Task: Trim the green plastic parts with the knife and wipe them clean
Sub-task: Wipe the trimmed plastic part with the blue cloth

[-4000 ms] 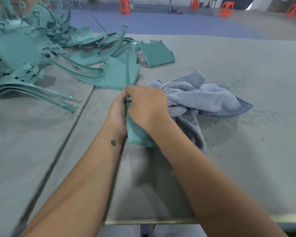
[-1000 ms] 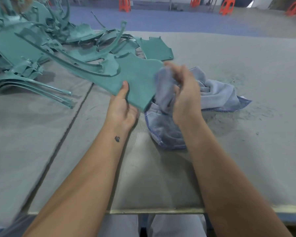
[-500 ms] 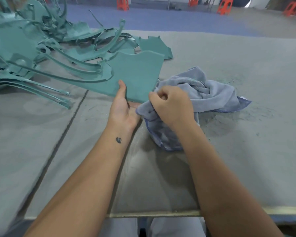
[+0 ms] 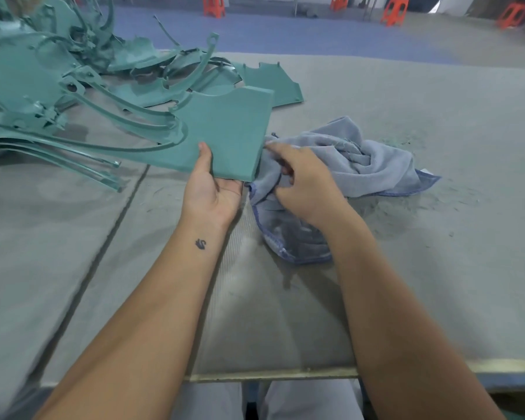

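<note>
A flat green plastic part (image 4: 225, 131) with long curved arms is held just above the table. My left hand (image 4: 212, 189) grips its near edge, thumb on top and fingers underneath. My right hand (image 4: 303, 183) grips a crumpled grey-blue cloth (image 4: 361, 159) right beside the part's right edge. The cloth's far end lies bunched on the table. No knife shows anywhere in view.
A tangled pile of green plastic parts (image 4: 73, 71) fills the table's left and far-left side. Green dust and shavings (image 4: 406, 201) lie around the cloth. The grey table (image 4: 437, 268) has a seam on the left and its front edge near my body. Orange stools (image 4: 393, 10) stand beyond.
My left hand has tipped the green part from upright to nearly flat. My right hand lowered with the cloth from the part's upper edge to its right side.
</note>
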{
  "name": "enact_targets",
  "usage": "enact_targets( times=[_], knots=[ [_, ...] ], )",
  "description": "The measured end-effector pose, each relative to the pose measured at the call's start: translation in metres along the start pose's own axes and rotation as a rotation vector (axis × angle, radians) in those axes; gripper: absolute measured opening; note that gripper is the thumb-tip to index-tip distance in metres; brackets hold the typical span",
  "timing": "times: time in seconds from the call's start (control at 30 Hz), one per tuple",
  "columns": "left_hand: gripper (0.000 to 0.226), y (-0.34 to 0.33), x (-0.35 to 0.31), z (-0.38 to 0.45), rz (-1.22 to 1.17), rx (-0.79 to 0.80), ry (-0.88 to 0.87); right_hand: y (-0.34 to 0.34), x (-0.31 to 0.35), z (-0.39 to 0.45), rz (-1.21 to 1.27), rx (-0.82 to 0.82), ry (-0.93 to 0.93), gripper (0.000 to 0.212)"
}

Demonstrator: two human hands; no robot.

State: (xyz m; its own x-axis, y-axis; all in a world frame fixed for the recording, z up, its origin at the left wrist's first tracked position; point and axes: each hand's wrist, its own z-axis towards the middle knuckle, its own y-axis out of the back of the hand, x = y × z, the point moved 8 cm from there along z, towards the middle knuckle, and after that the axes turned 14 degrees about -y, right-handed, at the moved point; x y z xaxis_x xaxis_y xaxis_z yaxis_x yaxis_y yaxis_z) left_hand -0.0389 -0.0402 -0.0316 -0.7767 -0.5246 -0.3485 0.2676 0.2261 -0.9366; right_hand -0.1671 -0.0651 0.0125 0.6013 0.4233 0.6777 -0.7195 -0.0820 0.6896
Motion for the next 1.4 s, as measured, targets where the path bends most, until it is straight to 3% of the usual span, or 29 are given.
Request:
enact_targets(
  times=[0.1,0.17,0.23,0.33,0.5,0.7,0.77,0.97,1.13,1.4],
  knots=[
    [0.032,0.002,0.000,0.000,0.022,-0.011,-0.010,-0.003,0.002,0.002,-0.199,-0.094,0.011,0.022],
    [0.034,0.004,-0.001,0.000,0.008,-0.029,-0.009,0.010,0.006,-0.003,0.032,-0.204,-0.005,0.018],
    [0.035,0.006,0.001,0.001,0.031,-0.031,0.009,0.026,0.001,-0.007,0.415,-0.289,-0.084,0.022],
    [0.039,0.004,0.006,-0.002,0.111,0.007,0.041,0.027,-0.014,-0.007,0.761,-0.294,-0.262,0.021],
    [0.034,-0.007,0.009,-0.007,0.067,0.098,0.067,-0.001,-0.012,0.002,0.835,0.045,-0.376,0.022],
    [0.038,-0.011,0.011,-0.010,0.110,0.161,0.084,-0.016,-0.011,0.002,0.680,0.147,-0.400,0.017],
    [0.030,-0.011,0.014,-0.012,0.159,0.185,0.091,-0.014,-0.013,0.002,0.664,0.127,-0.398,0.007],
    [0.023,-0.009,0.012,-0.011,0.192,0.160,0.078,0.000,-0.012,0.002,0.583,-0.016,-0.361,0.026],
    [0.019,-0.009,0.014,-0.015,0.229,0.167,0.132,0.005,-0.024,0.004,0.743,-0.071,-0.417,0.032],
    [0.017,-0.007,0.017,-0.019,0.310,0.178,0.150,0.017,-0.041,0.010,1.023,-0.094,-0.448,0.019]
  ],
)
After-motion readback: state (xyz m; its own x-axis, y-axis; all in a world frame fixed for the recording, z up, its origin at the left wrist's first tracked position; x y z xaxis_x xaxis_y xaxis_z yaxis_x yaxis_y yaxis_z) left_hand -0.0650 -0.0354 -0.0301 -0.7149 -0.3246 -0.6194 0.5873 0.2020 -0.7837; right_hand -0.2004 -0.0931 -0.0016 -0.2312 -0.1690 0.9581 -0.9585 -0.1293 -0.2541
